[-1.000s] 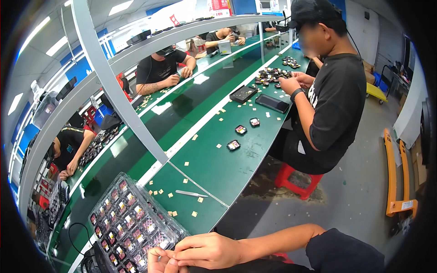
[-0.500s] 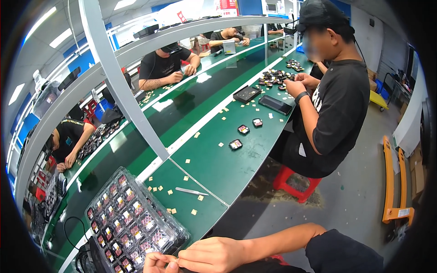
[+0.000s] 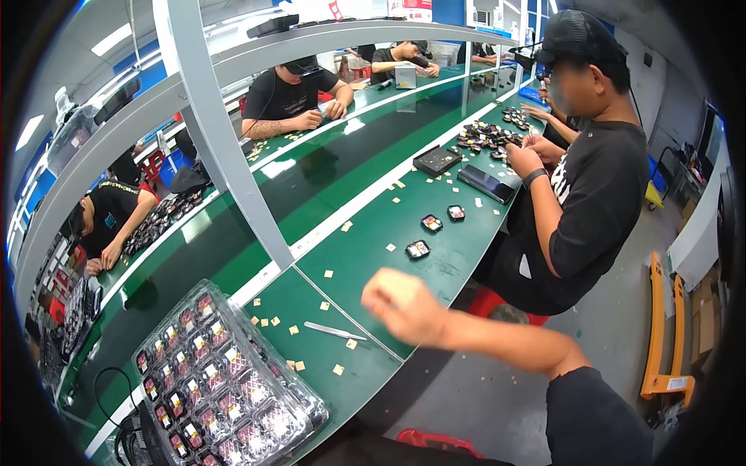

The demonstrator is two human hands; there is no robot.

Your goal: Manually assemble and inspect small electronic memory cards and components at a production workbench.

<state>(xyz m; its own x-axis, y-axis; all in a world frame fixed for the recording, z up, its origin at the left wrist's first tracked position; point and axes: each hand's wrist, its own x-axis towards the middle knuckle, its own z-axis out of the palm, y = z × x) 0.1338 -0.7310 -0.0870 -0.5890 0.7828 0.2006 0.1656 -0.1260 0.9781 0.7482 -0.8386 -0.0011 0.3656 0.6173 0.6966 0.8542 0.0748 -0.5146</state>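
My right hand [image 3: 404, 307] is held over the green bench, to the right of a pair of silver tweezers [image 3: 334, 331]. Its fingers look curled but are smeared by motion, so whether they hold anything cannot be made out. Small yellowish square pieces [image 3: 339, 370] lie scattered round the tweezers. Past my hand are three small black square units with printed faces, the nearest being a black unit [image 3: 417, 249]. At the lower left a clear plastic tray [image 3: 311, 412] holds rows of similar units. My left hand is out of the picture.
A grey metal post [image 3: 233, 147] rises from the bench [image 3: 388, 272]. A co-worker in black [image 3: 590, 186] sits at the right beside a dark phone-like slab [image 3: 483, 183], a black box [image 3: 437, 160] and a heap of units [image 3: 489, 136]. Cables [image 3: 128, 435] lie by the tray.
My right hand has left the lower edge and moved up and out over the bench. My left hand, formerly beside it with fingers pinched, has gone from view. The view has shifted slightly.
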